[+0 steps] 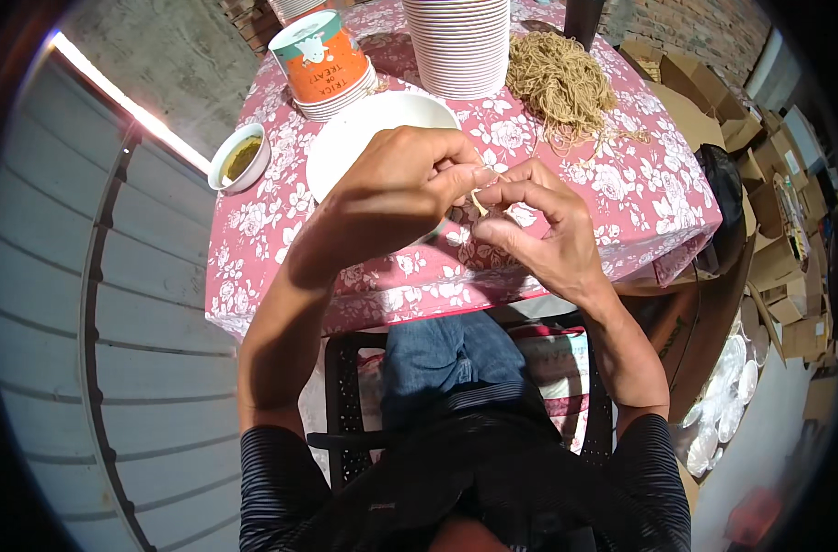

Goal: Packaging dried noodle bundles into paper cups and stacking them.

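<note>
Over the pink, white-flowered cloth, my left hand pinches 1 thin tan strand beside my right hand's fingertips; my right thumb stands apart, and I cannot tell whether its fingers grip. Beyond sit 1 round white bowl, then 1 tangled tan yarn heap.

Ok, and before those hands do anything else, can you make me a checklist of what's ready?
1. Left hand pinching the pale strand: ok, it appears between the fingertips.
2. Right hand gripping it too: cannot tell; the fingers are close, but the hold is unclear.
3. String pile on the table: ok, at the far right.
4. Small bowl away from the table's edge: not ok, it sits at the left edge.
5. White tub stack upright: ok.
</note>
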### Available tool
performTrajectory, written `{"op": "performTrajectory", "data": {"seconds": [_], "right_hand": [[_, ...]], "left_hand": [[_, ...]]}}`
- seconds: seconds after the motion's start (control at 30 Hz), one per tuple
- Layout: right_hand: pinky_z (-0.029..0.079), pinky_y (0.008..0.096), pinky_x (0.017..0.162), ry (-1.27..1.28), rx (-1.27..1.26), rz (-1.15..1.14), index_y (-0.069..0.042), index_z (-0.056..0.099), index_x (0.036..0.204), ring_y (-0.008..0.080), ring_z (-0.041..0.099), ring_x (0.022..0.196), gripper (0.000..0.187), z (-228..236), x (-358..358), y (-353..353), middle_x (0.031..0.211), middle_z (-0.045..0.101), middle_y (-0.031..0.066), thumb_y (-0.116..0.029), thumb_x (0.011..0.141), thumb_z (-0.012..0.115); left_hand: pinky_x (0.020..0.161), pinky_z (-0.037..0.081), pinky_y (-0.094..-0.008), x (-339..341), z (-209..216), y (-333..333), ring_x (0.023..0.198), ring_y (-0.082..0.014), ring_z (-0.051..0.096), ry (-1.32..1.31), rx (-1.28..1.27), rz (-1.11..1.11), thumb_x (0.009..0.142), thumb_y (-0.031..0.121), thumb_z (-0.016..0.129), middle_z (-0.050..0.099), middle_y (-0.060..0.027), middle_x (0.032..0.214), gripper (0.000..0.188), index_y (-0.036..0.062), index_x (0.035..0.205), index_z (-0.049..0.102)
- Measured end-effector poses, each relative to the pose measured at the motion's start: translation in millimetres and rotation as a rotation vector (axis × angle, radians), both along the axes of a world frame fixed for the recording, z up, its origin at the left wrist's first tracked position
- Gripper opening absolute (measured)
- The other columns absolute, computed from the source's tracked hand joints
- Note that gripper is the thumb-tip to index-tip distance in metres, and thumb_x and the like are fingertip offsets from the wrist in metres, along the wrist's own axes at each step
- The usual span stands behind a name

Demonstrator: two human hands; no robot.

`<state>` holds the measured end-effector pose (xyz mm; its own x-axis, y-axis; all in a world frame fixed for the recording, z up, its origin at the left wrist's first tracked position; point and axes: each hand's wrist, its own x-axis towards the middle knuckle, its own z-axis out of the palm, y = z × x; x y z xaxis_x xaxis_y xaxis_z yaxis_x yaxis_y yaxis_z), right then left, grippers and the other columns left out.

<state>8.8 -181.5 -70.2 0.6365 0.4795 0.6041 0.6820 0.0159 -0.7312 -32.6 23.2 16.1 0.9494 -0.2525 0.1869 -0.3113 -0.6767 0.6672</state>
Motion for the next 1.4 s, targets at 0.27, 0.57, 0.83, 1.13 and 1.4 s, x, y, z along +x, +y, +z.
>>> {"op": "performTrajectory", "data": {"seconds": [0.27, 0.57, 0.83, 1.13, 1.4], "right_hand": [[0.049, 0.0272, 0.070, 0.160, 0.037, -0.033, 0.002, 0.077, 0.096, 0.0127, 0.062, 0.080, 0.011, -6.2, 0.5, 2.2, 0.089, 0.067, 0.0060, -0.003, 0.087, 0.079], [0.050, 0.0270, 0.072, 0.204, 0.046, -0.066, 0.002, 0.077, 0.102, 0.0120, 0.062, 0.082, 0.016, 0.4, -6.1, 8.7, 0.092, 0.069, 0.0068, -0.004, 0.087, 0.079], [0.051, 0.0269, 0.075, 0.171, 0.003, -0.130, 0.002, 0.076, 0.091, 0.0115, 0.065, 0.082, 0.005, -0.6, -7.3, 7.8, 0.088, 0.070, 0.0050, -0.002, 0.088, 0.077], [0.046, 0.0261, 0.061, 0.153, 0.047, -0.139, 0.004, 0.074, 0.084, 0.0098, 0.060, 0.069, 0.008, 0.3, -10.4, 9.4, 0.078, 0.067, 0.0067, -0.003, 0.085, 0.077], [0.046, 0.0277, 0.061, 0.143, 0.038, -0.152, 0.004, 0.073, 0.082, 0.0111, 0.059, 0.068, 0.007, 4.3, 1.5, 7.1, 0.076, 0.067, 0.0064, -0.002, 0.085, 0.075]], "left_hand": [[0.061, 0.048, -0.0290, -0.4, -4.7, -0.2, 0.067, -0.0099, 0.059, 0.026, -0.045, 0.071, 0.099, 0.023, 0.068, 0.066, -0.0047, 0.071, 0.026, -0.0023, 0.091, 0.072], [0.062, 0.049, -0.0289, -0.5, -5.1, 0.3, 0.068, -0.0103, 0.060, 0.025, -0.066, 0.060, 0.099, 0.021, 0.066, 0.068, -0.0057, 0.073, 0.025, -0.0028, 0.093, 0.072], [0.066, 0.052, -0.0262, 1.0, -9.0, 2.0, 0.074, -0.0096, 0.063, 0.119, -0.166, 0.076, 0.098, 0.015, 0.069, 0.070, -0.0059, 0.081, 0.019, -0.0040, 0.099, 0.070], [0.084, 0.056, -0.0247, -1.2, -5.3, 11.5, 0.095, -0.0127, 0.070, 0.319, -0.461, -0.028, 0.093, 0.009, 0.074, 0.073, -0.0098, 0.100, 0.028, -0.0060, 0.114, 0.064], [0.089, 0.057, -0.0278, -4.5, -3.1, 21.4, 0.101, -0.0157, 0.071, 0.287, -0.379, -0.053, 0.093, 0.008, 0.073, 0.073, -0.0121, 0.103, 0.027, -0.0059, 0.114, 0.063]]}}
